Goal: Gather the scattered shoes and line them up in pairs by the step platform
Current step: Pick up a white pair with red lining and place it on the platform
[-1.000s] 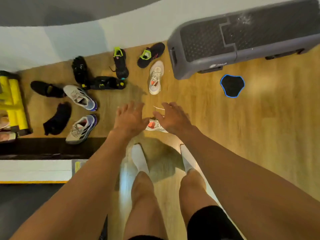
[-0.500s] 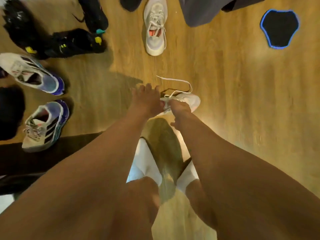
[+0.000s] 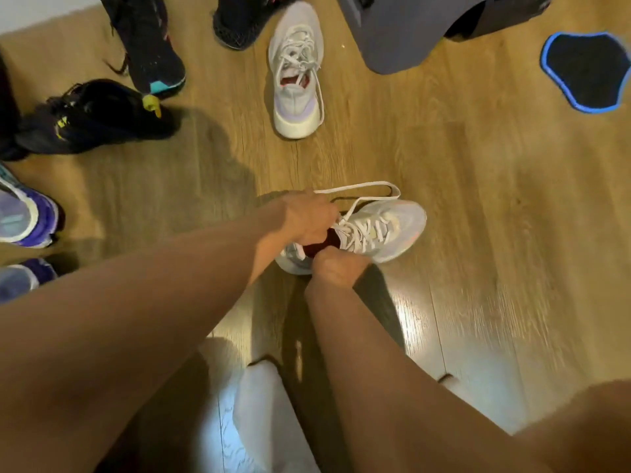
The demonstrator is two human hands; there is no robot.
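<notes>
White shoe (image 3: 386, 230) lies on the floor mid-frame, loose lace trailing. Half a second back the hands only touched it; now left hand (image 3: 307, 220) grips collar and laces, right hand (image 3: 336, 268) pinches near rim. Pickup likely starting; mate (image 3: 297, 73) sits beside step platform (image 3: 392, 35)

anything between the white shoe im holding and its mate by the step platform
Nothing visible: only bare floor lies between the held white shoe and its mate beside the step platform.
</notes>
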